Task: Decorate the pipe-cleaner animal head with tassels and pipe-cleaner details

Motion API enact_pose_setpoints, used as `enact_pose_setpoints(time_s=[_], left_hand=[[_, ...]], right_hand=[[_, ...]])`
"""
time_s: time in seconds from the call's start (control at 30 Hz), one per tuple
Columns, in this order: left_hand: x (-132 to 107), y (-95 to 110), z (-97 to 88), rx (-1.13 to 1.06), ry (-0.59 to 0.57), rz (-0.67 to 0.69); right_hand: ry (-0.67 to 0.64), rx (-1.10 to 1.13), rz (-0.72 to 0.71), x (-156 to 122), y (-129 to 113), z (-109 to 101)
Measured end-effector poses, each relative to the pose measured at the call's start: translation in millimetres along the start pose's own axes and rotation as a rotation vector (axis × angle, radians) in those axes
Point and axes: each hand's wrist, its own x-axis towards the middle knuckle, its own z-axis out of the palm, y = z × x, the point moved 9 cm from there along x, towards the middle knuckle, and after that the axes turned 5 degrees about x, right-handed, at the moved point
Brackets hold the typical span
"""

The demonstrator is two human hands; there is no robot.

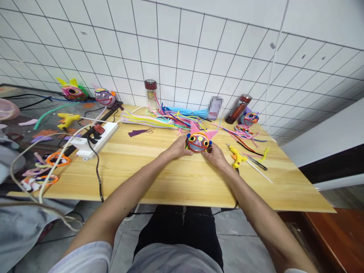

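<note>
A small round craft figure (199, 141) of coloured pipe cleaners, with pink pointed ears, round eyes and a red outline, stands on the wooden table (176, 178). My left hand (179, 147) grips its left side and my right hand (214, 154) grips its right side, fingers curled against it. A yellow glue gun (236, 156) lies just right of my right hand. A heap of loose pipe cleaners (165, 117) spreads behind the figure.
A white power strip (95, 139) with cables lies at the left. Two bottles (151, 94) (238, 109) stand near the tiled wall. Another finished figure (249, 118) sits at the back right, more figures (73, 91) and a second glue gun (67, 120) on the neighbouring dark table.
</note>
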Motion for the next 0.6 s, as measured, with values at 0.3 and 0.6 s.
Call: enact_pose_setpoints(time_s=[0.3, 0.6], left_hand=[[8.1, -2.8, 0.8, -0.164, 0.093, 0.131], [6.0, -23.0, 4.5, -0.163, 0.128, 0.024]], right_hand=[[-0.006, 0.297, -0.029, 6.5, -4.6, -10.1], [0.011, 0.369, -0.059, 12.7, -0.2, -4.3]])
